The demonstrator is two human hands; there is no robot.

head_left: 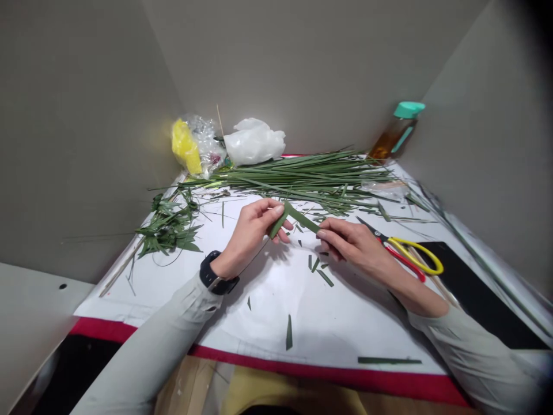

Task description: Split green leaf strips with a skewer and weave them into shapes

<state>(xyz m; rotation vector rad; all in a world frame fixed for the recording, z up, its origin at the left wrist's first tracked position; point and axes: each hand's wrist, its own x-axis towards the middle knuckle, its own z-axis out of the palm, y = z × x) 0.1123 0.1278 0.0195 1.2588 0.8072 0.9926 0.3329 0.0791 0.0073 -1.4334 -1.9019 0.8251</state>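
A long green leaf strip (305, 221) is stretched between my two hands above the white table covering, bent into a fold near its left end. My left hand (261, 222) pinches it at the fold between thumb and fingers; a short tail hangs down there. The other end is gripped by my right hand (345, 239), thumb on top and fingers curled below. Small cut leaf pieces (325, 278) lie scattered beneath the hands. Just beyond my right wrist rest scissors with yellow handles (417, 255) and a tool with red handles (406, 260), partly overlapping.
A heap of long green leaves (302, 176) spans the back. Woven leaf pieces (168, 225) lie at left. White plastic bag (254, 142), clear wrap with yellow material (186, 147) and a bottle with a teal cap (395, 135) stand behind. A black mat (479, 294) lies at right.
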